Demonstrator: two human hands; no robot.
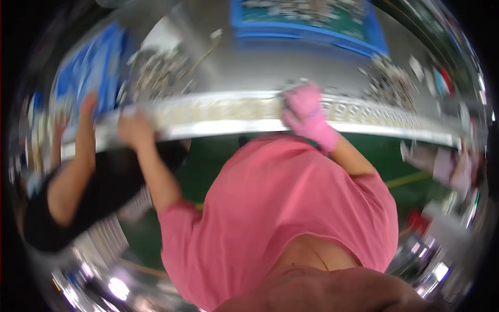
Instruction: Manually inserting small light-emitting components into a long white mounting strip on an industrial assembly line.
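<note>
A long white rail (223, 110) runs along the front of the metal table, with a row of small pale and ring-shaped parts set along it. My right hand (306, 109), in a pink glove, is on the rail near its middle, with its fingers curled in. Whatever those fingers hold is blurred; a small greyish bit shows beside them. Farther left, my bare left hand (136, 129) is at the near edge of the rail, smeared by motion, so its fingers do not show clearly. Beyond it lies a heap of small metal parts (158, 73).
Another heap of small parts (390, 80) lies at the right. A blue tray (312, 35) of parts stands at the back, and a blue crate (88, 70) at the far left. Close on my left, a co-worker's arm (78, 166) reaches toward the table. Another person (447, 164) is at the right.
</note>
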